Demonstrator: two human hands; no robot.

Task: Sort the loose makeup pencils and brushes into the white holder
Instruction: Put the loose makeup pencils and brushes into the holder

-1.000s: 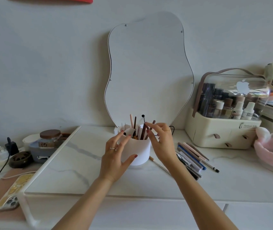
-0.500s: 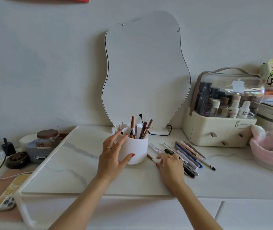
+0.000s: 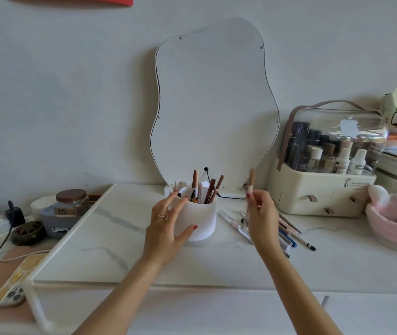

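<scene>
The round white holder (image 3: 202, 218) stands on the marble board, with several brown pencils and brushes upright in it. My left hand (image 3: 168, 226) wraps its left side, thumb in front, fingers spread on the rim. To the right of the holder, my right hand (image 3: 261, 213) is lifted off the table and pinches a tan pencil (image 3: 252, 180) that points upward, blurred by motion. Several loose pencils and pens (image 3: 287, 234) lie on the board under and behind that hand, partly hidden by it.
A wavy mirror (image 3: 213, 105) leans on the wall behind the holder. A cream cosmetics box (image 3: 323, 194) with bottles sits at the right, a pink headband basket (image 3: 395, 221) beyond it. A glass jar (image 3: 70, 201), chargers and a phone (image 3: 17, 285) are at the left.
My right hand dropped from the holder to the loose pile, took hold of a tan pencil and has lifted it up. My left hand stayed on the holder.
</scene>
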